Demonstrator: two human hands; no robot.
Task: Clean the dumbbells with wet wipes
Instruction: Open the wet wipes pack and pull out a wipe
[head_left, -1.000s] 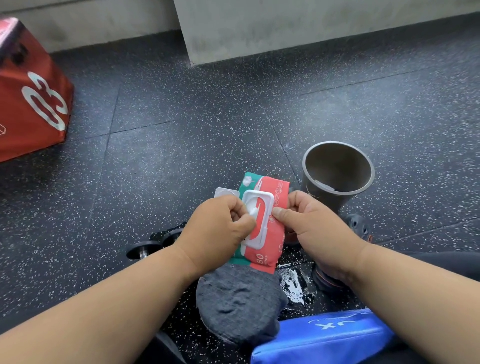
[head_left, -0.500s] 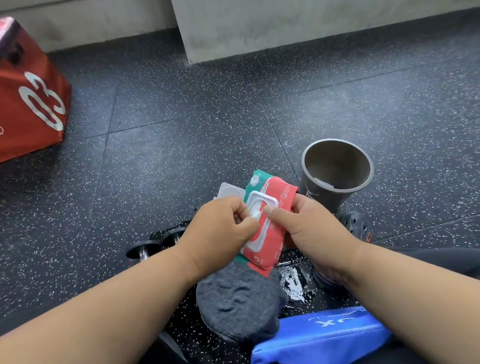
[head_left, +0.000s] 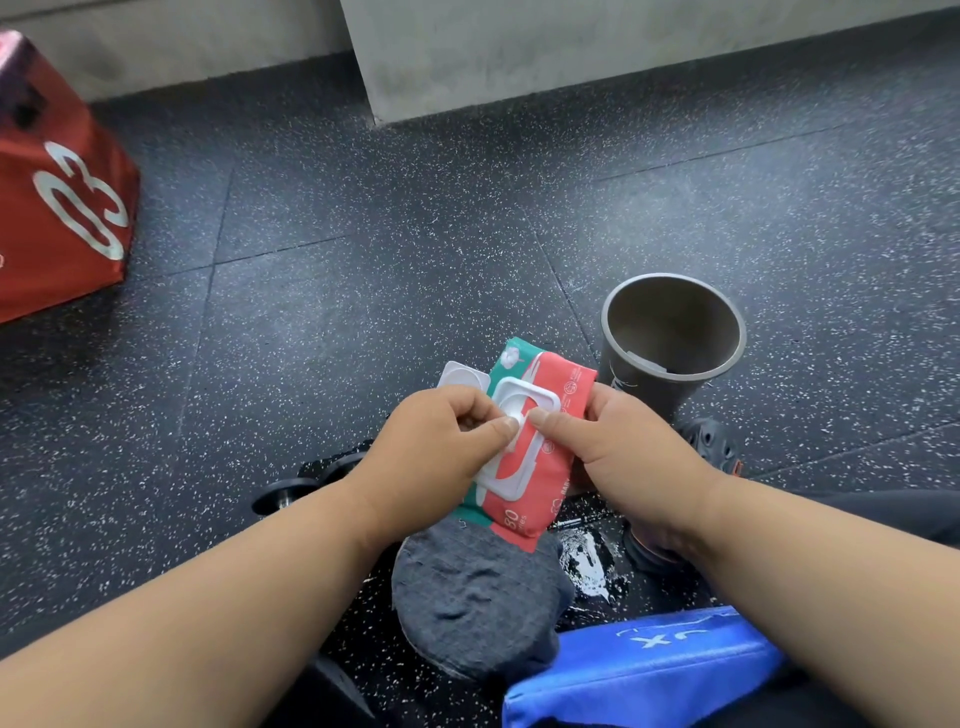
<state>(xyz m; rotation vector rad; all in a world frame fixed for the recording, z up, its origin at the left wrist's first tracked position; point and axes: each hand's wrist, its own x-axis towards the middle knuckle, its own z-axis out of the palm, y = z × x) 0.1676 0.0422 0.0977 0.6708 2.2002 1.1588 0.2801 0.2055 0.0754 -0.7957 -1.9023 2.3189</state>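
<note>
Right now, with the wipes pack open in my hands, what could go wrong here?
The left hand pinches a wipe at the opening while the right hand holds the wet wipes pack only by its edge, so a hard tug may drag out several wipes or yank the pack loose. The wet patch on the floor beside the grey cloth could be slippery.

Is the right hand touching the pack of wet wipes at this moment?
Touching. In the head view the right hand grips the right edge of the wipes pack, with its thumb pressed on the pack beside the opening.
</note>
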